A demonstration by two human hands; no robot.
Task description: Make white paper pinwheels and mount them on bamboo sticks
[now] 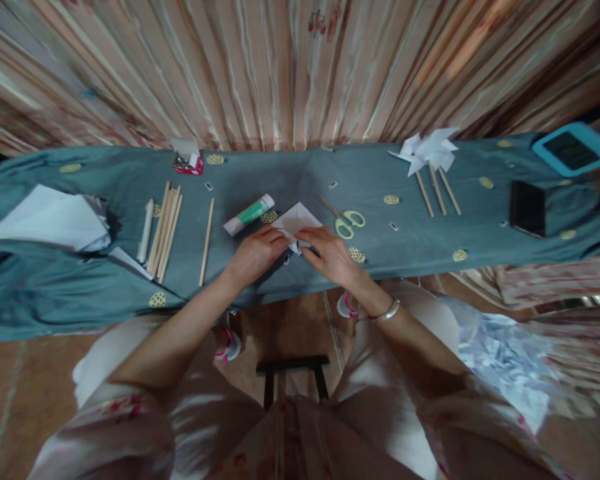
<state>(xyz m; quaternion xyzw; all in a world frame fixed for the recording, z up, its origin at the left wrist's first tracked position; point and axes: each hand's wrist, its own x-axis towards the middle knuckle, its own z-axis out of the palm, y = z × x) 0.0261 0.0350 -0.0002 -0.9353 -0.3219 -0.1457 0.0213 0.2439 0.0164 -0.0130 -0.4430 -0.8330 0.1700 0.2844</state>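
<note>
fingers (279, 236) of the left hand (256, 256) and right hand (334, 257), drawn narrow, hold one folded white paper (299, 217) between them, near the close edge of a table (290, 175) covered in blue-green cloth with yellow prints (391, 199). beyond the fingers hangs a striped curtain (300, 80); below them shows a tiled floor (290, 327). just left of the fingers: one green-and-white tube (250, 215). farther left: one lone stick (207, 242), one bundle of sticks (166, 233) (exact count unclear), one slim white object (146, 230), one opened red-and-white box (193, 170), one paper stack (50, 217). just right of the fingers: one pair of scissors (340, 215). farther right: three sticks (435, 190) below overlapping white pinwheels (427, 152), one dark phone (528, 209), one blue-framed tablet (575, 148).
</note>
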